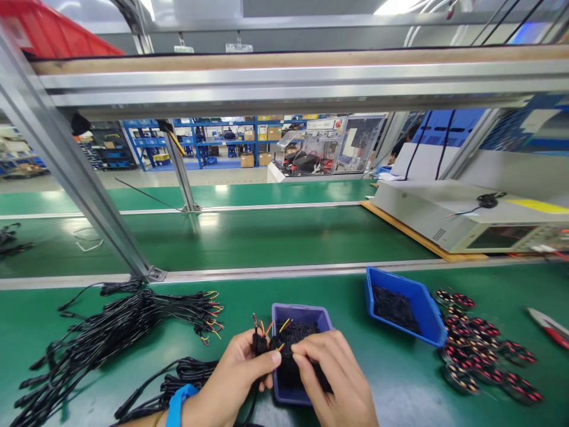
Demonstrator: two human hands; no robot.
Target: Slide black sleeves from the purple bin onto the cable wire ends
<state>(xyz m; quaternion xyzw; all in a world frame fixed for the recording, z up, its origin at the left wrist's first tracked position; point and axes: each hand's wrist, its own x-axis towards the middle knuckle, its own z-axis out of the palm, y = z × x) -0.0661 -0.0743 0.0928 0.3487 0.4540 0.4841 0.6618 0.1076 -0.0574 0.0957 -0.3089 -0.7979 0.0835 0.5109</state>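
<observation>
My left hand (pixel 235 376) is closed around several black cable ends (pixel 261 343) with short red and yellow wires sticking up. Facing it, my right hand (pixel 340 373) has thumb and forefinger pinched together close to one yellow wire end; what sits in the pinch is too small to make out. Both hands are over the front of a purple bin (pixel 276 309) holding many thin black pieces (pixel 306 327). A coiled black cable (pixel 189 370) lies beside my left wrist, which wears a blue band (pixel 178 403).
At left lies a big bundle of black cables (pixel 128 320). To the right are a blue bin (pixel 429 299) with black pieces, a pile of round copper-and-red parts (pixel 482 350) and red-handled pliers (pixel 551 329). A metal post (pixel 98 178), a shelf beam (pixel 284 86) and a grey instrument (pixel 462 207) stand beyond.
</observation>
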